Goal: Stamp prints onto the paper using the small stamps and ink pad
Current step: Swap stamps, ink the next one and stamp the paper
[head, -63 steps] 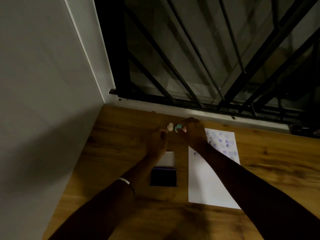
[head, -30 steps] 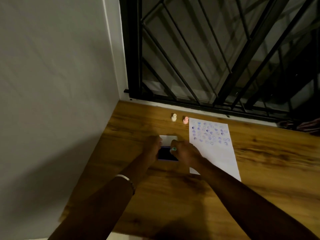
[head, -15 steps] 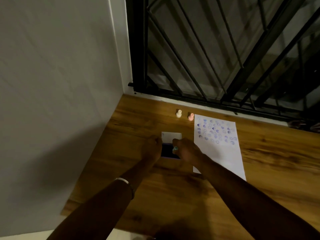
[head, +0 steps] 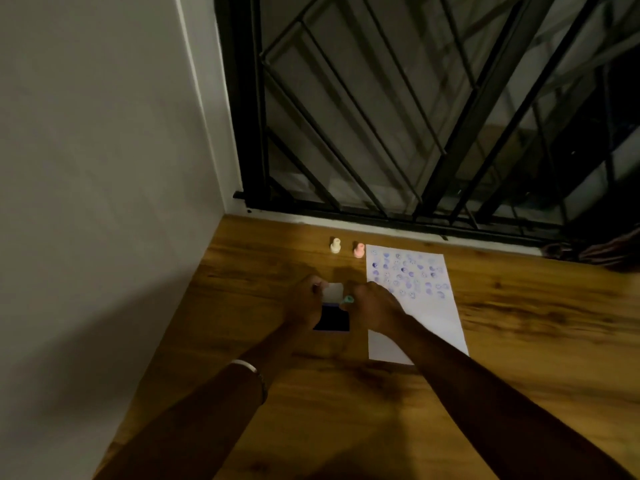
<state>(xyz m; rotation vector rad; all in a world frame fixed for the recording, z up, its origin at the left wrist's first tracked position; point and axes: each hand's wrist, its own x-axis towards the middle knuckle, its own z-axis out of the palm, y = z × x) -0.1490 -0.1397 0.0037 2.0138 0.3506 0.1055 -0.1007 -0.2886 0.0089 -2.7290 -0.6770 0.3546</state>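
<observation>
Left grip: the left hand (head: 304, 303) is curling at the left edge of the ink pad (head: 331, 317), fingers bent around the edge of its raised white lid (head: 333, 292); a pale band (head: 244, 365) is sitting on that wrist.
Ink pad: it is lying open on the counter (head: 519, 323) between the two hands, a dark blue square with a flat white lid standing up at its far side.
Right grip: the right hand (head: 372, 310) is pinching a small teal stamp (head: 348, 300) between its fingertips, holding it at the pad's far right corner; whether the stamp face is touching the ink is too dim to tell.
Spare stamps: a cream stamp (head: 335, 245) and a pink stamp (head: 359, 250), both knob-shaped, are standing upright near the window rail, the pink one just beside the paper's far left corner.
Paper: the white sheet (head: 426, 320) is lying flat just right of the pad, its far half carrying blue-purple prints (head: 407, 273).
Change: half a second ago the right hand was lower over the pad; now the teal stamp is showing above the fingers, while the left hand is keeping its place.
Surfaces: the counter is glossy wood grain; a plain pale wall is rising at left, and black metal bars (head: 381, 133) are crossing the window behind.
</observation>
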